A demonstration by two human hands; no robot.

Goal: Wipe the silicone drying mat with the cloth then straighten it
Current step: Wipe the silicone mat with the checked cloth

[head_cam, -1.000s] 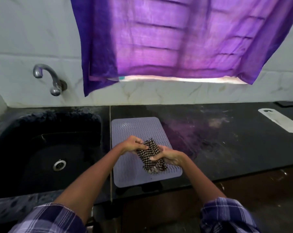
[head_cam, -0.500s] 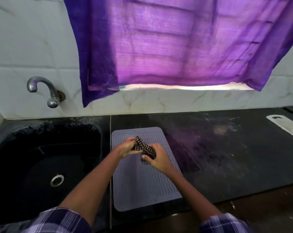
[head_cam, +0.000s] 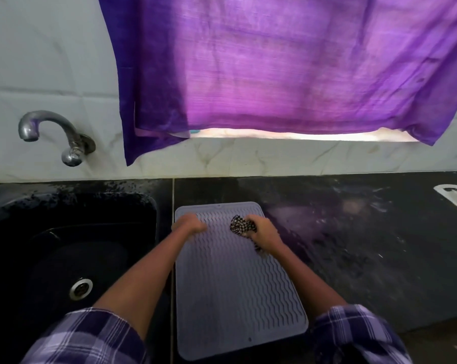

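A grey ribbed silicone drying mat (head_cam: 235,292) lies flat on the dark counter, just right of the sink. My right hand (head_cam: 264,229) grips a bunched black-and-white checked cloth (head_cam: 242,227) and presses it on the mat's far right part. A tail of the cloth hangs below my wrist. Over the mat's far left corner rests my left hand (head_cam: 189,224), fingers curled, nothing seen in it. Whether it pinches the mat edge is hidden.
A black sink (head_cam: 72,261) with a metal drain lies left of the mat, a steel tap (head_cam: 51,135) on the wall above. A purple curtain (head_cam: 287,69) hangs over the counter. A white flat object (head_cam: 456,198) lies at the far right.
Both hands held the cloth together at mid-mat. Now they have parted: the left let go and went to the far left corner, the right carried the cloth to the far right part.
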